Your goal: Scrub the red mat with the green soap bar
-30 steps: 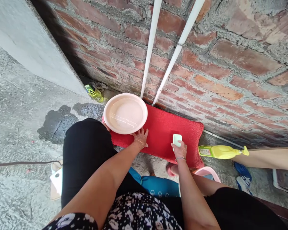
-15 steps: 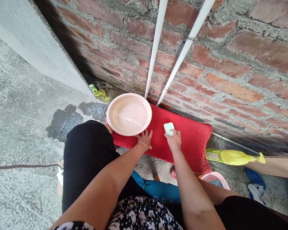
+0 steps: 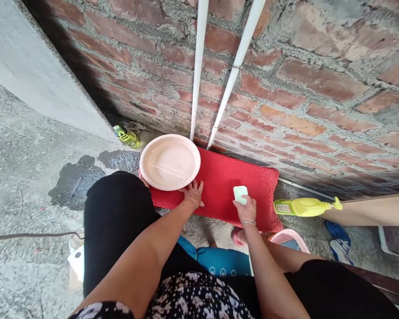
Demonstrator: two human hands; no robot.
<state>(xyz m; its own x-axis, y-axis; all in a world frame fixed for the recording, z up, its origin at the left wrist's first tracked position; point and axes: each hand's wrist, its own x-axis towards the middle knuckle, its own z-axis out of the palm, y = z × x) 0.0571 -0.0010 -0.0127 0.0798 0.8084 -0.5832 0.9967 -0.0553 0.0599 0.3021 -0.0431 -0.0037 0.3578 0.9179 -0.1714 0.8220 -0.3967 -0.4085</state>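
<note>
A red textured mat (image 3: pixel 219 177) is spread over a low surface against the brick wall. My right hand (image 3: pixel 246 209) is closed around a pale green scrub brush (image 3: pixel 240 194), its underside hidden against the right part of the mat. My left hand (image 3: pixel 193 195) lies with fingers spread on the mat, its fingertips by the near rim of a pale pink basin (image 3: pixel 142 170). Clear water appears to be in the basin, which stands on the mat's left end.
A yellow pump bottle (image 3: pixel 306 207) sits right of the mat, near a pink tub (image 3: pixel 291 239) and blue-and-white shoes (image 3: pixel 339 241). Two white pipes (image 3: pixel 219 113) run down the wall. A yellow-green bottle (image 3: pixel 128 136) is on the floor beyond the basin.
My right hand has drawn the brush along the mat, rightward and closer to my body. My left hand keeps its place beside the basin. The view has shifted slightly to the right.
</note>
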